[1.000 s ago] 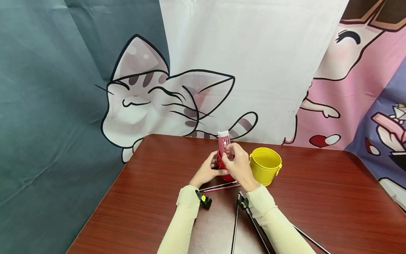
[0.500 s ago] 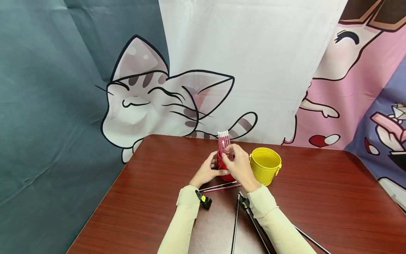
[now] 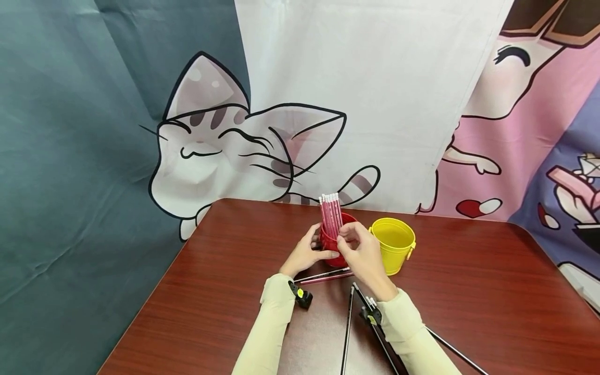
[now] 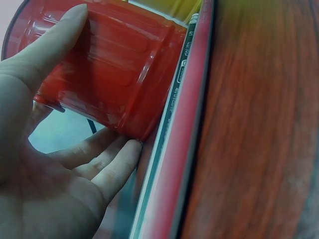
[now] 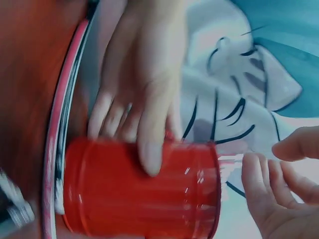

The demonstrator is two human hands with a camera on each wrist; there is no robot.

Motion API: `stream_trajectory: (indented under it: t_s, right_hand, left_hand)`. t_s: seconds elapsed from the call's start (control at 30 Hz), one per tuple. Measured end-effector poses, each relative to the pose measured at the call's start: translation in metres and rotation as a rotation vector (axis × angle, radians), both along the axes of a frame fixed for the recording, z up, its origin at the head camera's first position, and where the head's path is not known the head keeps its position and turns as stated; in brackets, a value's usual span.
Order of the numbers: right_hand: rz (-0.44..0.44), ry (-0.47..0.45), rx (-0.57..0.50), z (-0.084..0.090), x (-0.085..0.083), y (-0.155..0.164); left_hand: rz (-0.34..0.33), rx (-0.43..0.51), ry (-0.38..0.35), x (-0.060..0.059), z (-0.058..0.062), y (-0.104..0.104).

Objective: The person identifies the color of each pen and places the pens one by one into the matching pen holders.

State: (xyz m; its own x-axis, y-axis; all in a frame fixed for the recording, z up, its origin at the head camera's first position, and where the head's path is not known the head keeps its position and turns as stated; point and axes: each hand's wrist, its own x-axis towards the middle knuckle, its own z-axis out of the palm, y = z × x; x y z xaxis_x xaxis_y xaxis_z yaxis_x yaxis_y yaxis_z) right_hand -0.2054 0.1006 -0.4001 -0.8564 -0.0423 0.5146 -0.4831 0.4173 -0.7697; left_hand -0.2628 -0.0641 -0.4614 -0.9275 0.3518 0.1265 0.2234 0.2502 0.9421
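Gripping the red cup [image 3: 334, 244] on the counter [image 3: 469, 291], left hand [image 3: 304, 255] fingers curl round it; right hand [image 3: 363, 255] hovers loosely curled, empty. Leaning pencils [image 3: 330, 214] could tip it if bumped

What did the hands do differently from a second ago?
The right hand let go of the bunch of red pencils and drew back toward the person, fingers now loosely curled and holding nothing. The pencils now stand in the red cup, leaning left. The left hand holds the red cup as before. The yellow bucket and the pencils lying on the table stayed put.
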Motion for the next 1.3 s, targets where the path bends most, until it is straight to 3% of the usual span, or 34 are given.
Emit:
stream_trajectory:
  t_s: [0.13,0.23,0.5,0.8,1.03,1.2,1.3]
  right_hand:
    - [0.034,-0.125,-0.051,-0.001,0.012,0.008]
    - [0.025,-0.181,0.054,-0.004,0.015,0.014]
    - [-0.08,-0.281,0.351,-0.02,0.012,0.031]
    - [-0.129,-0.628,0.454,-0.028,0.002,0.029]
    - [-0.224,-0.624,0.661,-0.039,-0.007,0.022]
    - [-0.269,-0.627,0.697,-0.044,-0.011,0.017]
    - [-0.289,-0.631,0.713,-0.045,-0.014,0.016]
  left_hand:
    - [0.008,0.02,0.016,-0.009,-0.016,0.001]
    - [0.017,0.024,0.018,-0.013,-0.023,0.001]
    - [0.007,0.028,0.019,-0.013,-0.026,0.002]
    - [0.015,0.014,0.007,-0.014,-0.023,-0.001]
    - [0.004,0.031,0.015,-0.015,-0.023,-0.002]
    - [0.009,0.018,0.017,-0.015,-0.025,-0.001]
    - [-0.004,0.026,0.005,-0.011,-0.016,-0.001]
